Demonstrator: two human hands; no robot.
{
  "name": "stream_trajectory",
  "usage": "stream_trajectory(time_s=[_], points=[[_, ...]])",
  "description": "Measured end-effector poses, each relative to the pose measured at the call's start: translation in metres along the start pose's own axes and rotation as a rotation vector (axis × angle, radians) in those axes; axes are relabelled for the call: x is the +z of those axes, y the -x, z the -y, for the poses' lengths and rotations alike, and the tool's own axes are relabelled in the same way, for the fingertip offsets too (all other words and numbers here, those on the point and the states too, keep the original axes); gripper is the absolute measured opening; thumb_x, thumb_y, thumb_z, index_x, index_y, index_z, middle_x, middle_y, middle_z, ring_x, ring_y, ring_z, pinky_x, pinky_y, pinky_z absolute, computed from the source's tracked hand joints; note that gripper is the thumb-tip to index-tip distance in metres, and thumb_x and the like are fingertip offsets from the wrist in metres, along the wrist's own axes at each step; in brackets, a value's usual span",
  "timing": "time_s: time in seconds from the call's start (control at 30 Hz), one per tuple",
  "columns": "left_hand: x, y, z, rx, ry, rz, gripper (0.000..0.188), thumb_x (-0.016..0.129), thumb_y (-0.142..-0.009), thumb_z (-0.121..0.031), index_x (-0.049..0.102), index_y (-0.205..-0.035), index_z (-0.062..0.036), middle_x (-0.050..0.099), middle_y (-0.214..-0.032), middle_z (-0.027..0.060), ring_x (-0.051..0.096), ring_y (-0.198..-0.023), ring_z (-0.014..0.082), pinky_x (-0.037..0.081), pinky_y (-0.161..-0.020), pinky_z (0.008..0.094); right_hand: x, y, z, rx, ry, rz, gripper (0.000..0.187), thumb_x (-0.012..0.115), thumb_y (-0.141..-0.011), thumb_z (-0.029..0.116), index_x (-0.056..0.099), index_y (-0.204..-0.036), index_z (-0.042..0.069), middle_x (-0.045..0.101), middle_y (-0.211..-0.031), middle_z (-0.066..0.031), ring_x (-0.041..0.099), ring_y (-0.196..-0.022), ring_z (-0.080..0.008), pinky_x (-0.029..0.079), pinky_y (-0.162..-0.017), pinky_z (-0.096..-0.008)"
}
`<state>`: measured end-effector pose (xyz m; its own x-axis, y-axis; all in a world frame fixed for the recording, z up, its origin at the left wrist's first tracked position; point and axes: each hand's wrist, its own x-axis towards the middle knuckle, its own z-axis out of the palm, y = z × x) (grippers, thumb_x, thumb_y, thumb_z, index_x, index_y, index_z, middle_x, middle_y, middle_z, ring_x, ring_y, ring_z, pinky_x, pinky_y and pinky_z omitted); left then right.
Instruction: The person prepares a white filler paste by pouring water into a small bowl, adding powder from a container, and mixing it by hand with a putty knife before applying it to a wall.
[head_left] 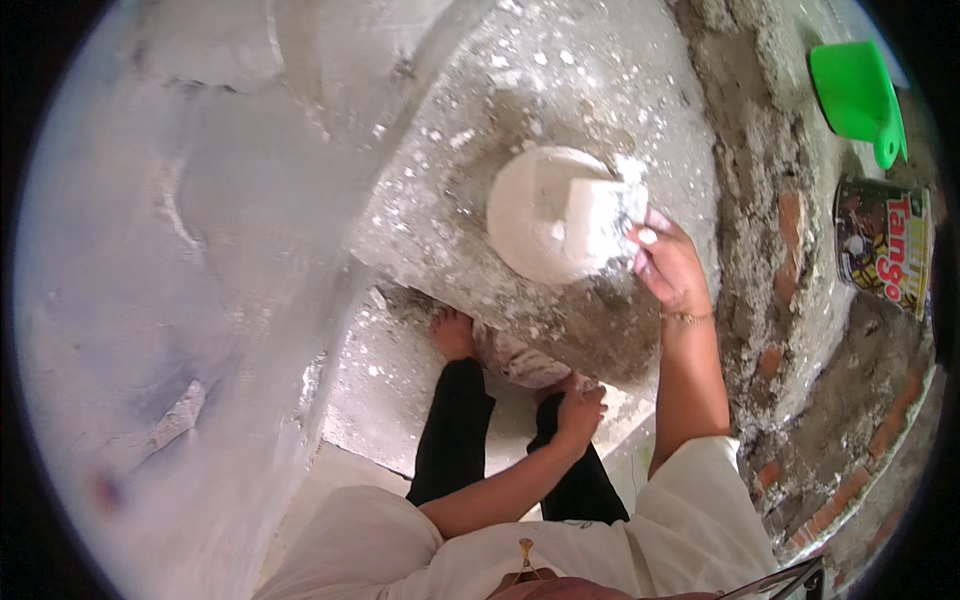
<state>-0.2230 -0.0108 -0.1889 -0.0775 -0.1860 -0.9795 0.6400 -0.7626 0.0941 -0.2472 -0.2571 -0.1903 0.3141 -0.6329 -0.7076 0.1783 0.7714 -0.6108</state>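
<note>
My right hand (668, 262) grips the edge of a flat white rectangular piece (597, 218), scraper-like in shape and smeared with grey-white material. It is held over the right side of a round pale bowl (520, 215), covering part of it. A whitish mix seems to lie inside the bowl. My left hand (580, 415) is close to my right leg, its fingers curled in; whatever they may hold is hidden.
The bowl stands on a ledge (450, 200) strewn with white crumbs. A smooth grey plastered wall (270, 220) rises at left. On the right are rough brickwork (790, 240), a green plastic scoop (855, 92) and a dark printed tin (880, 245). My bare foot (452, 333) is below the ledge.
</note>
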Motion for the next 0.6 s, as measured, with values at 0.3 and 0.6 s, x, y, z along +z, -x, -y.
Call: stream_trajectory(time_s=[0.3,0.6], points=[[0.004,0.002,-0.005,-0.019,-0.074,0.031,0.036,0.055,-0.086,-0.022,0.047,-0.117,-0.0053,0.058,-0.104,0.008,0.06,-0.081,0.0191,0.047,-0.069,0.0307,0.006,0.019,-0.018,-0.009,-0.024,0.017,0.031,0.058,-0.08,-0.007,0.058,-0.11,0.003,0.062,-0.08,-0.0018,0.056,-0.057,-0.008,0.048,-0.049,-0.0213],[0.004,0.001,0.007,0.06,-0.037,0.06,0.039,0.058,-0.084,-0.027,0.046,-0.109,-0.0005,0.059,-0.098,0.0138,0.06,-0.08,0.0206,0.047,-0.068,0.0319,0.089,0.042,0.01,-0.317,-0.211,0.02,0.036,0.057,-0.08,-0.007,0.052,-0.115,0.001,0.062,-0.105,-0.0102,0.062,-0.091,-0.0171,0.053,-0.075,-0.0326]])
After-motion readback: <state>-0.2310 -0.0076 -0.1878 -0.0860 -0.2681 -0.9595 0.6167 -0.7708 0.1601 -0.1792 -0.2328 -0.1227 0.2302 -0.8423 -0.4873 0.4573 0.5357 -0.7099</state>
